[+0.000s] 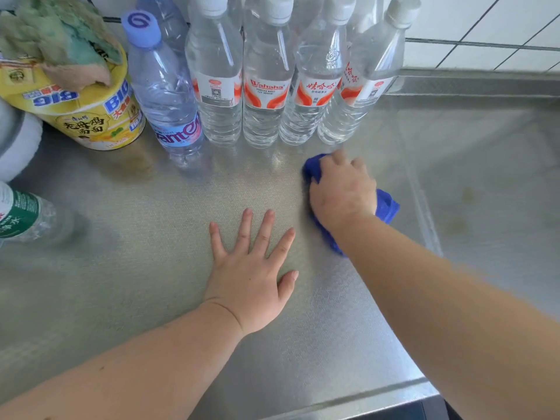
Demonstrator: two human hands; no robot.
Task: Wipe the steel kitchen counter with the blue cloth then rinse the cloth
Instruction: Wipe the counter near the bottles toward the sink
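The steel counter has an embossed pattern and fills most of the view. A bunched blue cloth lies on it right of centre, just in front of the bottles. My right hand presses down on the cloth with fingers curled over it, covering most of it. Flat on the counter, to the left of the cloth, rests my left hand with fingers spread and nothing in it.
Several clear water bottles stand in a row at the back, with a yellow noodle tub and sponge at back left. Another bottle stands at the left edge. A smoother, stained steel area lies right. The counter's front edge is near.
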